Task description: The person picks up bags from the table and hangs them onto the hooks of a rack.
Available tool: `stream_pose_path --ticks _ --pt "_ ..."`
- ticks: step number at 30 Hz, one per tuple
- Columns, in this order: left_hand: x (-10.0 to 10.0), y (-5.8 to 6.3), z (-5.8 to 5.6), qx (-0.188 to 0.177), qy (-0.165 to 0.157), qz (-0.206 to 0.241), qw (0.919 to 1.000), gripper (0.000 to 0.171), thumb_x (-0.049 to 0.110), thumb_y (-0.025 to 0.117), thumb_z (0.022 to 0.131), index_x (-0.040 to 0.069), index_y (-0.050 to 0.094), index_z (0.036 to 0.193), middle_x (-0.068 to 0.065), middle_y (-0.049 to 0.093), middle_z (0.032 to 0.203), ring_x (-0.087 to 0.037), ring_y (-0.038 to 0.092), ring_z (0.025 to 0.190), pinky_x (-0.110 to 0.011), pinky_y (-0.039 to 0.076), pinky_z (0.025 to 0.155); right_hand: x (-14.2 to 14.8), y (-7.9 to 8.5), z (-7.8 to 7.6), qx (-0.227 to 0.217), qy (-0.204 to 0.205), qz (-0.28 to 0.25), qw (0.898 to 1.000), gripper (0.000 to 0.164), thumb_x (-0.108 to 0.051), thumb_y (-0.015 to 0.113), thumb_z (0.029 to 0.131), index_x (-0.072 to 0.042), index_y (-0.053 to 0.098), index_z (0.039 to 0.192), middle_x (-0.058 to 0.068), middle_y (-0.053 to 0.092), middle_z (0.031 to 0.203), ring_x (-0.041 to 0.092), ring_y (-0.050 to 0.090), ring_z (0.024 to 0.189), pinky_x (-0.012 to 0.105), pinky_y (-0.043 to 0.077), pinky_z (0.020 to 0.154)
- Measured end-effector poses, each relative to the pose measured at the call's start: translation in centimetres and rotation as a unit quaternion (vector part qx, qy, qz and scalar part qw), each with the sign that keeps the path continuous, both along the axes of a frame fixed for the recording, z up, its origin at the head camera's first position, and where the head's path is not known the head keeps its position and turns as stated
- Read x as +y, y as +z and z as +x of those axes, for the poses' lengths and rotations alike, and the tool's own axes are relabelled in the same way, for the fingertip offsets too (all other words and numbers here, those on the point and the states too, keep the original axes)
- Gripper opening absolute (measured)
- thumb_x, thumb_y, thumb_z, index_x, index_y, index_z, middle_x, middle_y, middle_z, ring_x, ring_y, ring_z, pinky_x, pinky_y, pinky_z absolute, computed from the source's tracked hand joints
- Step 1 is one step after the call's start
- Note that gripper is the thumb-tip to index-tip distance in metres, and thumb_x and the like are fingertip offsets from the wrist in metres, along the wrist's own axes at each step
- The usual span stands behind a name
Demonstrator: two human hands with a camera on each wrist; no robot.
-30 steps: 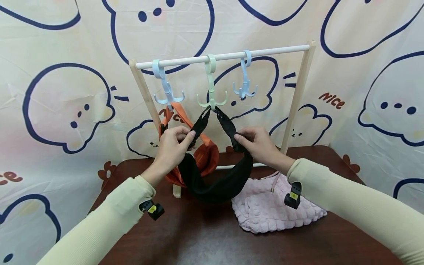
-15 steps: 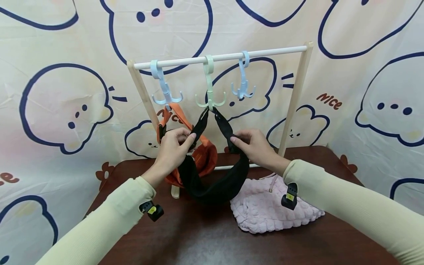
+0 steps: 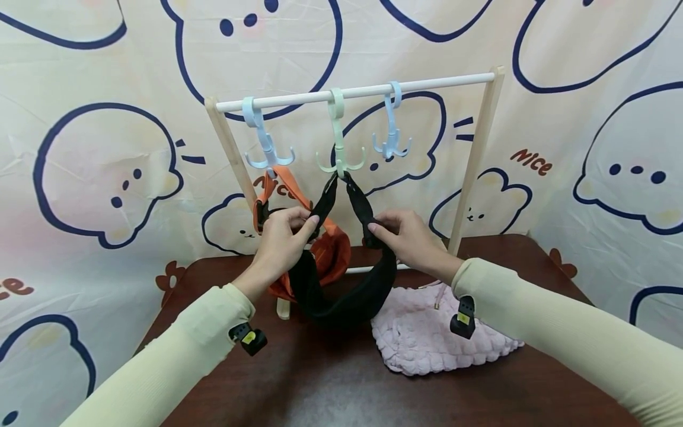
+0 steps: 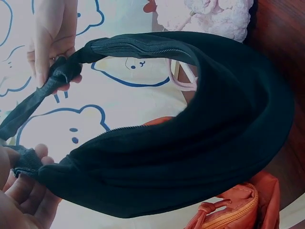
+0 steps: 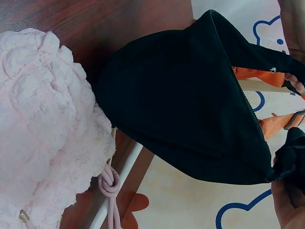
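Note:
A black zippered shoulder bag (image 3: 347,311) hangs by its strap from the pale green hook (image 3: 340,142) at the middle of the rack. My left hand (image 3: 283,243) pinches the left side of the strap between thumb and fingers. On the other side, my right hand (image 3: 413,240) pinches the strap just above the bag's body. The bag sags in a curve below both hands, its zipper (image 4: 157,49) visible in the left wrist view. Behind it, an orange bag (image 3: 336,255) hangs from the left blue hook (image 3: 267,142), partly hidden by my left hand and the black bag.
On the dark brown table (image 3: 320,391) lies a pink quilted bag (image 3: 427,338) with a cord, right of the black bag. A blue hook (image 3: 392,127) hangs farther right on the white rail (image 3: 448,82). Wooden posts (image 3: 477,160) hold the rail before a printed cloth backdrop.
Both hands have drawn slightly closer together, still holding the strap, and the loop of the black bag has narrowed a little. The view has shifted slightly; the other bags stay put.

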State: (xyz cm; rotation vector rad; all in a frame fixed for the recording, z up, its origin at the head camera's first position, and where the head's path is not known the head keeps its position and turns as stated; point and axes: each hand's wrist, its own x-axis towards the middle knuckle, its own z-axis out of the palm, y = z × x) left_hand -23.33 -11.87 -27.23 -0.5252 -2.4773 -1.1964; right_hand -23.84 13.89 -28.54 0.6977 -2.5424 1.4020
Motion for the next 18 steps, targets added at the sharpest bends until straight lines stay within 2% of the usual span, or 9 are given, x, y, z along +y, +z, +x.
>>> stream_pose_path --ticks 6,10,13,18 --pt "0.13 -0.1 0.05 -0.003 0.001 -0.001 1.0 0.023 0.022 0.059 0.103 0.003 0.073 0.108 -0.013 0.079 0.095 -0.024 0.073 0.078 -0.04 0.055 0.079 -0.47 -0.23 -0.25 0.004 0.0 -0.007 1.0 0.022 -0.017 0.061 0.102 -0.001 0.073 0.112 0.015 0.076 0.104 0.02 0.07 0.089 0.035 0.057 0.083" --pt "0.16 -0.18 0.0 -0.001 0.003 -0.003 1.0 0.023 0.021 0.06 0.103 0.003 0.073 0.108 -0.013 0.079 0.096 -0.027 0.073 0.076 -0.038 0.055 0.077 -0.71 -0.23 -0.2 0.002 0.0 -0.011 1.0 0.021 -0.015 0.061 0.102 -0.001 0.073 0.111 0.015 0.076 0.104 0.02 0.07 0.089 0.035 0.058 0.083" --pt "0.18 -0.29 -0.07 0.0 0.007 -0.009 0.9999 0.022 0.021 0.06 0.103 0.004 0.073 0.109 -0.012 0.079 0.096 -0.025 0.071 0.074 -0.036 0.054 0.075 -0.8 -0.29 -0.16 0.002 0.001 -0.011 1.0 0.02 -0.014 0.061 0.101 0.0 0.073 0.11 0.015 0.076 0.103 0.02 0.07 0.088 0.035 0.058 0.083" --pt "0.22 -0.42 -0.14 -0.001 0.008 -0.014 0.9999 0.02 0.02 0.061 0.102 0.006 0.073 0.109 -0.011 0.079 0.097 -0.022 0.072 0.084 -0.04 0.053 0.079 -0.87 -0.48 -0.3 0.005 0.003 -0.008 1.0 0.02 -0.013 0.061 0.101 0.0 0.073 0.11 0.015 0.076 0.103 0.019 0.069 0.089 0.034 0.056 0.083"
